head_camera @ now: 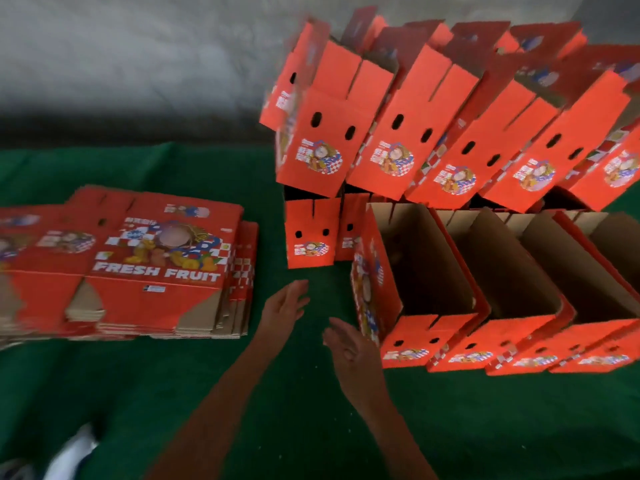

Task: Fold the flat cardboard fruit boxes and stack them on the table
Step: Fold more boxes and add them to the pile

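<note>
Head view: both hands, left (285, 304) and right (349, 348), were empty, fingers loose, over the green counter (207, 393). Flat boxes (156, 265) lay left; folded boxes (450, 271) stood right. Risk: leaning upper row (433, 133) toppling if bumped.

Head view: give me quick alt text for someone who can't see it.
Both hands, left hand and right hand, hover open and empty over the green table. A stack of flat boxes lies left; folded red boxes stand stacked right.

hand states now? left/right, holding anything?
Left hand: open, holding nothing, over the green table.
Right hand: open, holding nothing, beside the nearest folded box.
</note>
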{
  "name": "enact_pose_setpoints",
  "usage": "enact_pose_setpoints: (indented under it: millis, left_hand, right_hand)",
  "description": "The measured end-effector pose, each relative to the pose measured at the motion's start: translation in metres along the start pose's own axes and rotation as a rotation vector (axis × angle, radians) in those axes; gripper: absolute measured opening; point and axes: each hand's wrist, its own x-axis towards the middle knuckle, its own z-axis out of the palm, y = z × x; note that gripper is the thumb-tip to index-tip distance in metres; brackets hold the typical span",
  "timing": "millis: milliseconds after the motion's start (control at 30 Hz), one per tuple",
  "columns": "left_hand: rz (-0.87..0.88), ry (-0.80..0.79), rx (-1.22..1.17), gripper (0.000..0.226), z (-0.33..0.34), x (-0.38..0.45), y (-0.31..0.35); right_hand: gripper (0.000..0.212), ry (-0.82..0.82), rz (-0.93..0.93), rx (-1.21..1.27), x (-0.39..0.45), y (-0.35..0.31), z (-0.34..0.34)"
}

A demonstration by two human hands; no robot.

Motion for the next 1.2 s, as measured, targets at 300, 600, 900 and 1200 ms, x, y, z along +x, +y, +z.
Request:
enact_pose_setpoints:
  millis: [300,600,900,1200]
  left_hand:
    - [0.220,0.547,0.183,0.014,-0.207,-0.047,0.027]
    - [0.048,0.778,0.863,0.060,-0.331,-0.039,0.031]
    - [-0.212,0.720,1.004,0.109,-0.387,-0.030,0.011]
    - [-0.302,0.502,1.678,0.037,-0.372,-0.034,0.028]
  right_hand:
    - [0.038,-0.232,-0.038,0.034,0.053,-0.046,0.143]
    - [0.044,-0.218,-0.029,-0.260,0.095,-0.057,0.227]
    - [0.019,-0.224,0.094,-0.265,0.098,-0.054,0.235]
    - [0.032,-0.290,-0.067,-0.086,0.077,-0.085,0.223]
